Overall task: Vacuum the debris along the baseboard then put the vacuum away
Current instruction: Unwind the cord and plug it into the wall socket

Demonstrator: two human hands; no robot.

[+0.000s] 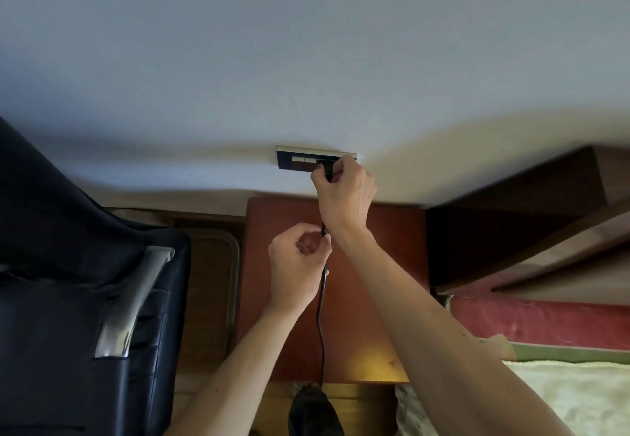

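Observation:
A dark wall socket plate (300,161) with a pale frame sits low on the white wall. My right hand (346,195) grips a black plug (326,169) at the plate's right end. A black power cord (321,316) hangs down from the plug over the reddish-brown nightstand. My left hand (296,266) pinches the cord a little below the right wrist. The cord runs down to a dark object (313,411) at the bottom edge, only partly in view. No baseboard debris shows.
The reddish-brown nightstand (375,248) stands against the wall under the socket. A dark blue chair (75,299) with a metal armrest fills the left. A dark wooden headboard (511,224) and a bed with a red mattress edge (545,319) lie on the right.

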